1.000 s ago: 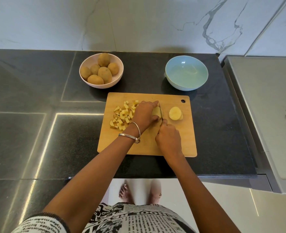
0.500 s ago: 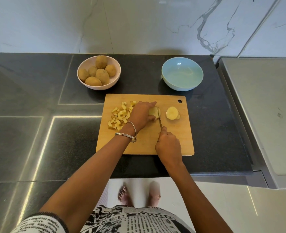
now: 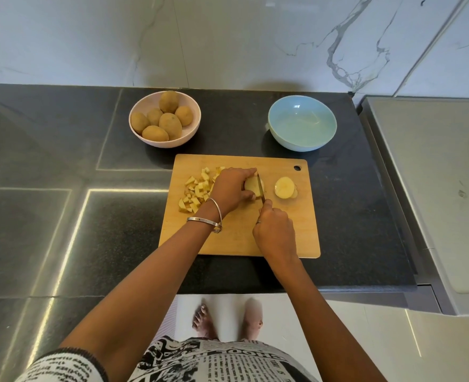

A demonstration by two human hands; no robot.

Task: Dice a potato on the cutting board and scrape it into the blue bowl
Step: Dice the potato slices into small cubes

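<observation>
A wooden cutting board [image 3: 239, 238] lies on the dark counter. My left hand [image 3: 232, 188] grips a potato piece [image 3: 251, 185] in the board's middle. My right hand [image 3: 274, 232] holds a knife [image 3: 261, 187] whose blade rests on that piece, just right of my left fingers. Cut slices [image 3: 285, 188] lie to the right of the blade. A heap of diced potato [image 3: 196, 193] sits on the board's left, partly hidden by my left hand. The blue bowl [image 3: 302, 123] stands behind the board on the right, with nothing in it.
A pink bowl [image 3: 190, 133] holding several whole potatoes stands behind the board on the left. A grey steel surface [image 3: 431, 188] adjoins the counter on the right. The counter's front edge runs just below the board, with my feet on the floor beneath.
The knife has pulled back toward me and come onto the potato piece again. My left hand stays on the piece. The camera view shifted slightly.
</observation>
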